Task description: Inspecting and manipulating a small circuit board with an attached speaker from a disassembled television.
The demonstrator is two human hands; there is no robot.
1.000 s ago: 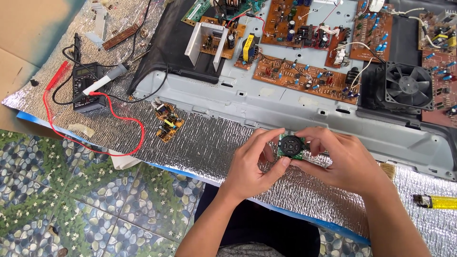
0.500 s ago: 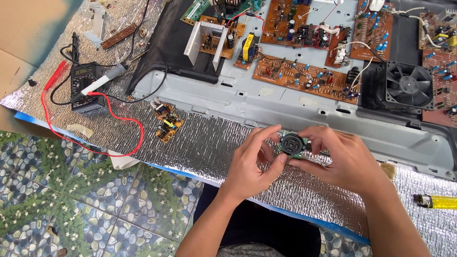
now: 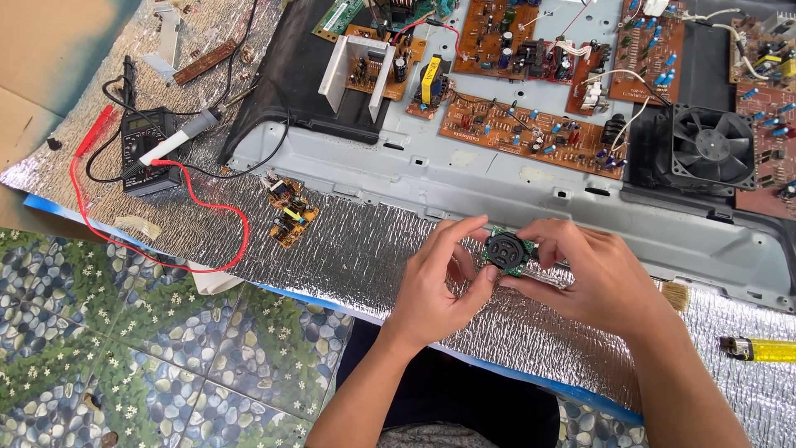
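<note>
- Head view: we hold a small green circuit board (image 3: 507,253) with a round black part between both hands, above the foil mat (image 3: 356,249); the work looks midway, with the board out of the grey chassis (image 3: 464,178) beyond our hands.
- Our left hand (image 3: 439,286) pinches its left edge, fingers curled.
- Our right hand (image 3: 593,274) grips its right edge, likewise closed.
- A multimeter (image 3: 145,149) lies far left of our hands, a yellow lighter (image 3: 759,349) right.

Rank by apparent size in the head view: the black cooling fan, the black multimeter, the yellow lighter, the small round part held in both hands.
1. Black cooling fan
2. Black multimeter
3. Yellow lighter and small round part: look alike; the part is partly hidden by fingers.
</note>
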